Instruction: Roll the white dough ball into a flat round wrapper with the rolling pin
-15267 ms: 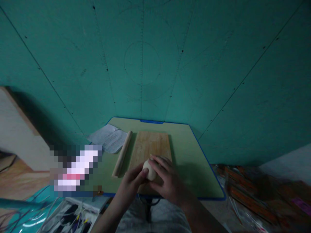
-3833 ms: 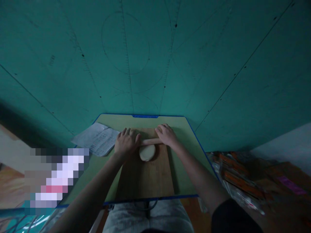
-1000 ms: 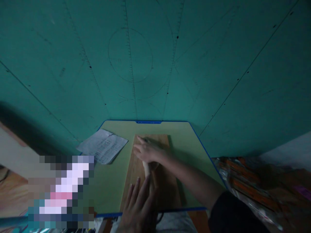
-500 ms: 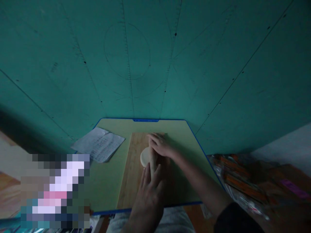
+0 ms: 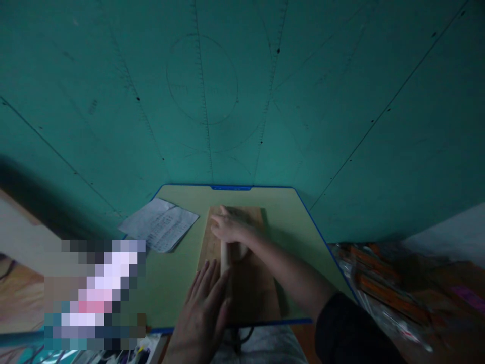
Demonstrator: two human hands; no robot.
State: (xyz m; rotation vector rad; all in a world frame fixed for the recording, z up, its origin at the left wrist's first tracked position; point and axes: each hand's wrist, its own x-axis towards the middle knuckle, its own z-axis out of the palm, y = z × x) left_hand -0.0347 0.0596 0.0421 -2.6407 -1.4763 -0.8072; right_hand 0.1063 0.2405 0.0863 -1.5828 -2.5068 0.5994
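Note:
A pale wooden rolling pin [image 5: 225, 259] lies lengthwise over a wooden board [image 5: 256, 288]. My right hand [image 5: 228, 227] is over its far end, fingers bent round it and pointing left. At the near end, my left hand [image 5: 206, 298] presses on the pin with the palm, its fingers along the left side and the thumb on the right. A flat piece of white dough [image 5: 241, 251] rests on the board just right of the pin. My right hand and forearm hide part of the dough.
The board sits on a light folding table [image 5: 295, 222] with a blue edge. A written sheet of paper [image 5: 162, 225] lies at the table's left. Behind stands a green wall [image 5: 242, 101]. Plastic-wrapped orange items [image 5: 390, 288] are on the right. A blurred-out patch covers the lower left.
Both hands have moved left with the rolling pin. The dough, earlier showing at the pin's left, now shows at its right. The view has shifted slightly.

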